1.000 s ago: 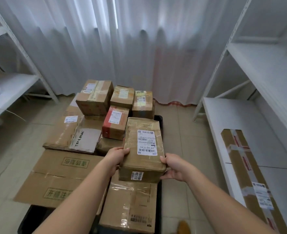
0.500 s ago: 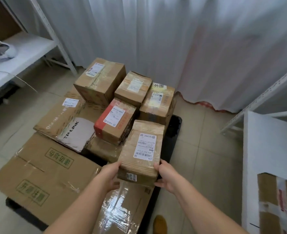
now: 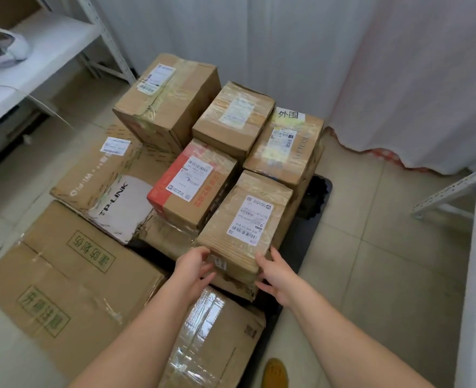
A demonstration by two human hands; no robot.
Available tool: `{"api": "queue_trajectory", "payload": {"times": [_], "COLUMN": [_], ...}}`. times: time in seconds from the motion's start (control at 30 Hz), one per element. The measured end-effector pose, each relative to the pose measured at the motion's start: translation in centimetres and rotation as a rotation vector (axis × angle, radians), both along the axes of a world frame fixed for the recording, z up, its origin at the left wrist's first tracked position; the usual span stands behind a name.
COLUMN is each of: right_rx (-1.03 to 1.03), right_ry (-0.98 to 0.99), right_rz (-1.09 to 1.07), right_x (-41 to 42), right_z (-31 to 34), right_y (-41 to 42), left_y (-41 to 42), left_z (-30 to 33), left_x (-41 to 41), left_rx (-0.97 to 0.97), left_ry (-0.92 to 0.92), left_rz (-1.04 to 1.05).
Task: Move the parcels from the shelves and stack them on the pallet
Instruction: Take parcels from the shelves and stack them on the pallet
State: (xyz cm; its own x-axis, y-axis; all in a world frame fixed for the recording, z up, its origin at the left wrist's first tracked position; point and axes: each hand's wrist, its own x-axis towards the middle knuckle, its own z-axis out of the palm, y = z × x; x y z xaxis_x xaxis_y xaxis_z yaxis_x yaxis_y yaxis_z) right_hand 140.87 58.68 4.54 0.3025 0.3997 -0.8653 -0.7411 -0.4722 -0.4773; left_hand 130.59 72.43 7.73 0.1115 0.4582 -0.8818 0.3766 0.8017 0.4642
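The small tape-wrapped brown cardboard parcel with the white label [image 3: 245, 222] is gripped at its near corners by the left hand [image 3: 193, 266] and right hand [image 3: 276, 271], perched on the crumpled lower box at the black pallet [image 3: 319, 197] edge, where an uneven release could tip it floorward

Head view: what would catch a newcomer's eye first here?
Two bare hands, the left hand and right hand, grip the near end of a taped parcel with a white shipping label, low in the middle of the frame. Behind it, cardboard parcels crowd a black pallet, among them a red-sided box and, to the left, a flat TP-LINK carton. A pale curtain hangs behind them.
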Motion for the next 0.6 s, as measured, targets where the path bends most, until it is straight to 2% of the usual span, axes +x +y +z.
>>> {"api": "queue_trajectory", "payload": {"times": [0.27,0.6], "right_rx": [-0.087,-0.127], "right_ry": [-0.044,0.040], "right_rz": [0.063,-0.077], "right_x": [1.0,0.8], "right_z": [-2.8,-4.4], "right_y": [1.0,2.5], "left_y": [0.0,1.7], "left_z": [-2.4,-3.2], "left_x": [0.9,1.1], "left_rx": [-0.066,-0.004], "left_ry": [-0.001,-0.030], "left_rz": [-0.023,0.074]}}
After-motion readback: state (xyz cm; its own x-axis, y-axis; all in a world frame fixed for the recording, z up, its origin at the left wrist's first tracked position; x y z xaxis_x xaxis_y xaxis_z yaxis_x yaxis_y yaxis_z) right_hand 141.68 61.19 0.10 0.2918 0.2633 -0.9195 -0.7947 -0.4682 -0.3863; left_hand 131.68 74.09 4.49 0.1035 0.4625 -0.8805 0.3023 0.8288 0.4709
